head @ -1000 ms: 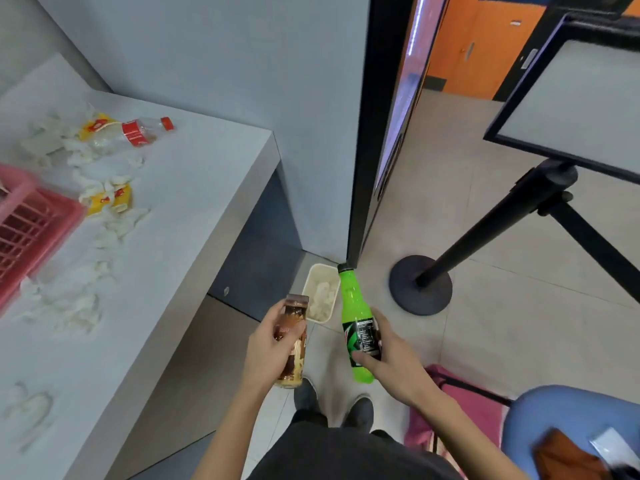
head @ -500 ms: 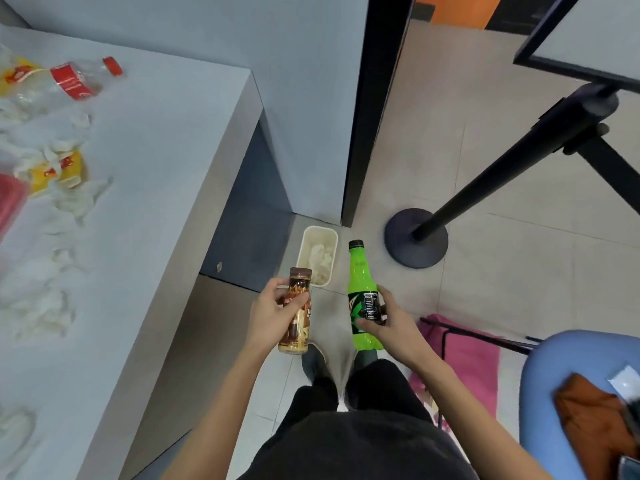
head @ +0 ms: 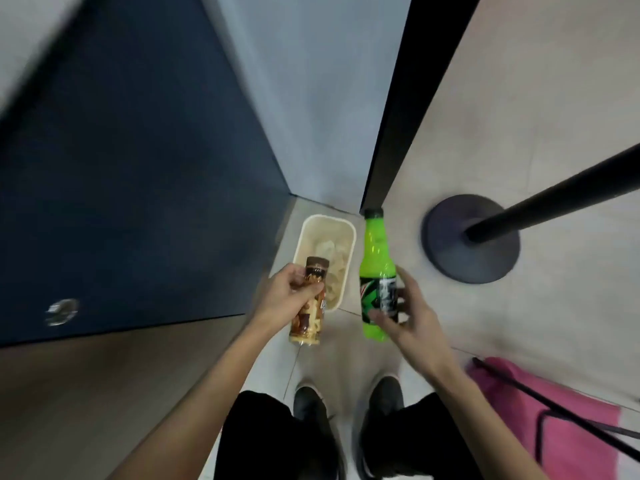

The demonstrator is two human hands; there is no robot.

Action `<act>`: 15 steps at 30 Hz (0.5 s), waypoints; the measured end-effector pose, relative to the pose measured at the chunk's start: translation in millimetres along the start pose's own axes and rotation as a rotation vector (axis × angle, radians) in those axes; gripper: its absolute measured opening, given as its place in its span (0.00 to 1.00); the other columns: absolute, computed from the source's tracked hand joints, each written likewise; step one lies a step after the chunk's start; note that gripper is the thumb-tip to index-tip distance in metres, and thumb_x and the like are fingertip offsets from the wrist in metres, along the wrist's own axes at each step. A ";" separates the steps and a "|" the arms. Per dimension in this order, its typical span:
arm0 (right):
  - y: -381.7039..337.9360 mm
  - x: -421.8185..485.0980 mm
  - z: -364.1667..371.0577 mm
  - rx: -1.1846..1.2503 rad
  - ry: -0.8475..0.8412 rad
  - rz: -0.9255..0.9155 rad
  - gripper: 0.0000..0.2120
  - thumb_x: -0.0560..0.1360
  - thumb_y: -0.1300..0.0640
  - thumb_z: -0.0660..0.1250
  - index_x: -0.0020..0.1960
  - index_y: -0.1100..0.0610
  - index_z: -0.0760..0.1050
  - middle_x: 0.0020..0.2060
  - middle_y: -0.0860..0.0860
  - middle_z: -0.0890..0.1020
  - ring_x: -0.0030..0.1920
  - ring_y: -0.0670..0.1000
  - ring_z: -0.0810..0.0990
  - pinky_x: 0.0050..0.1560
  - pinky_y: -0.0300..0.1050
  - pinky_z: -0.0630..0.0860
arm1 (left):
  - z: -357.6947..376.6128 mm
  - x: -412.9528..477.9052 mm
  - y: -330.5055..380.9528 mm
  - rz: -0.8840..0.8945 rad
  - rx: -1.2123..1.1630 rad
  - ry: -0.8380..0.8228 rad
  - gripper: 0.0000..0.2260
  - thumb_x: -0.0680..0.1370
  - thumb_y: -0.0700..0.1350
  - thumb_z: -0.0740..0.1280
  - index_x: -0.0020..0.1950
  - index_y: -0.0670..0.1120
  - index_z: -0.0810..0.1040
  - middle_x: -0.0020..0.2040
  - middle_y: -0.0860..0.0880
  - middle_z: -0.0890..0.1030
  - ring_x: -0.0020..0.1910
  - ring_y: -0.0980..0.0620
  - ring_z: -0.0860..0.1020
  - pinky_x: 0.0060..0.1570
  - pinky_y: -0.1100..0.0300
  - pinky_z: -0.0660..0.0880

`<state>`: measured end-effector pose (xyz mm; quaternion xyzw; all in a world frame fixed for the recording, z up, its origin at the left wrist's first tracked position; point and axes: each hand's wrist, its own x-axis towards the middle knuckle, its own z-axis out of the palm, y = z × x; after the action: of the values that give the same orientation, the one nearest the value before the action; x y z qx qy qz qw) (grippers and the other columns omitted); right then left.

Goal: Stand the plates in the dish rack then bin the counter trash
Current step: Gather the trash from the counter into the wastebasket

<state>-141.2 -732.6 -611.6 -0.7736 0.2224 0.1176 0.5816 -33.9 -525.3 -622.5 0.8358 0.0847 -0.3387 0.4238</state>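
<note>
Seen from above, a person's left hand [head: 289,299] has its fingers wrapped around the upper part of a brown drink bottle [head: 309,306]. The right hand [head: 407,315] pinches a green soda bottle [head: 376,271] at its label, thumb in front, fingers behind. A cream bin [head: 348,237] holding crumpled paper sits on the floor just beyond both sets of fingertips.

A brown-labelled drink bottle [head: 309,304] with a brown cap was held upright above the near end of a cream rectangular bin [head: 349,251] holding crumpled white paper. A bright green soda bottle [head: 376,268], capped, stood upright just right of the bin.
</note>
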 end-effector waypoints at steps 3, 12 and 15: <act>49.7 62.1 14.1 0.035 0.019 -0.082 0.37 0.71 0.57 0.76 0.74 0.43 0.62 0.51 0.46 0.82 0.48 0.45 0.82 0.49 0.40 0.80 | 26.7 81.0 -37.5 0.021 0.068 0.004 0.13 0.73 0.48 0.76 0.54 0.46 0.78 0.47 0.54 0.83 0.45 0.58 0.81 0.44 0.66 0.76; 121.4 124.3 43.3 0.112 -0.003 -0.248 0.35 0.71 0.51 0.73 0.73 0.38 0.62 0.55 0.48 0.82 0.56 0.52 0.81 0.55 0.60 0.79 | 119.2 252.7 -131.1 0.090 0.523 -0.010 0.14 0.75 0.53 0.71 0.53 0.47 0.73 0.48 0.46 0.81 0.43 0.47 0.77 0.38 0.58 0.69; 123.0 122.9 44.6 0.137 -0.002 -0.288 0.35 0.71 0.53 0.73 0.73 0.38 0.62 0.56 0.48 0.82 0.56 0.52 0.81 0.55 0.61 0.79 | 142.0 286.4 -151.7 0.035 0.613 -0.065 0.18 0.74 0.53 0.69 0.57 0.43 0.73 0.48 0.44 0.79 0.44 0.45 0.78 0.39 0.57 0.71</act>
<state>-89.6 -743.2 -783.2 -0.7559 0.1160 0.0181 0.6441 47.4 -580.7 -962.3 0.9147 -0.0494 -0.3675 0.1604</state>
